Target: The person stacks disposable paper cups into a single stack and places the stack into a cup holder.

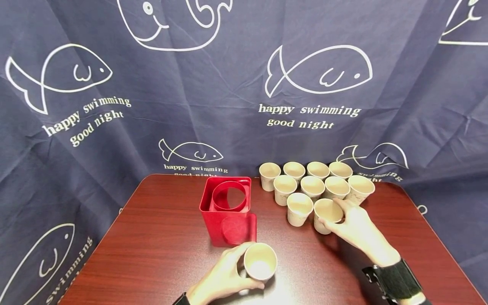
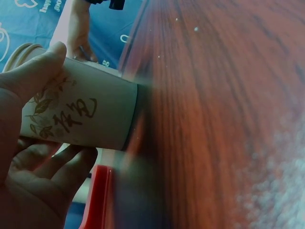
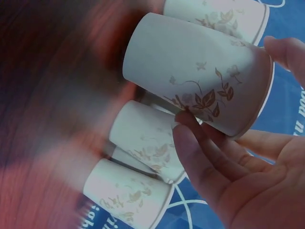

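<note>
At the near middle of the table, my left hand (image 1: 225, 273) grips a white paper cup (image 1: 260, 262) between thumb and fingers. Brown leaves and writing mark the side of that paper cup (image 2: 81, 105) in the left wrist view. Farther right, my right hand (image 1: 358, 228) holds another paper cup (image 1: 324, 216) near its rim, at the front of a group of cups. In the right wrist view this paper cup (image 3: 200, 71) has thumb and fingers on opposite sides. Just left of it stands a separate paper cup (image 1: 299, 209).
A red square container (image 1: 225, 224) with a round ring (image 1: 229, 184) inside its top stands left of the cups. Several upright paper cups (image 1: 312, 186) fill the table's back right. Behind the brown table (image 1: 152, 237) hangs a dark blue fish-print curtain (image 1: 228, 93).
</note>
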Motion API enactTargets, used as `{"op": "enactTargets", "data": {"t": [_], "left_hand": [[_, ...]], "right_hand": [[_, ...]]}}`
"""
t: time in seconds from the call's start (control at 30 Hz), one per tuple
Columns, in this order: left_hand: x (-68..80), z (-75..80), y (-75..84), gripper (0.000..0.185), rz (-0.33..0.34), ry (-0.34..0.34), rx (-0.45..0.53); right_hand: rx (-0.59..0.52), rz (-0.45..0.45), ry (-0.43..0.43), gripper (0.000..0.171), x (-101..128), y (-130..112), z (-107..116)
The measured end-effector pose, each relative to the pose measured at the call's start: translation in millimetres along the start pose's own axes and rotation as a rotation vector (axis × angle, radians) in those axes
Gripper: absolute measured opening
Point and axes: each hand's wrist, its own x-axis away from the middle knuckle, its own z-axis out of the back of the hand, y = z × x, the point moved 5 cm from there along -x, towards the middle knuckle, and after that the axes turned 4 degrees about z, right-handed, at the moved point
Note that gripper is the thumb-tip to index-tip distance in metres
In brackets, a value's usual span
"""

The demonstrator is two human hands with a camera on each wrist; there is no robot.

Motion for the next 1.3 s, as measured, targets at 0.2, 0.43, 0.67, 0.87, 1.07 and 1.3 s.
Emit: {"op": "enactTargets", "data": {"t": [0.2,0.43,0.67,0.87,1.07,1.3], "left_hand": [[0.7,0.5,0.2,0.077,-0.012,0.011,-0.006],[1.0,0.8,-0.2,0.077,0.011,0.009,0.0],[1.4,0.9,-1.0,0.077,0.029,0.003,0.011],[1.3,0.7,-1.7,0.077,0.025,0.005,0.009],[0.2,0.4,-1.0,0.077,0.012,0.001,0.022],[-0.8,0.6,0.4,0.078,-0.003,0.004,0.024]], "right_hand": [[0.005,0.043,0.032,0.053,3,-13,10],[0.031,0.11,0.083,0.057,5,-33,21],[0.017,0.164,0.099,0.055,5,-56,32],[-0.013,0.179,0.084,0.053,4,-72,37],[-0.018,0.185,0.073,0.06,3,-84,40],[-0.079,0.207,0.092,0.067,0,-101,41]]}}
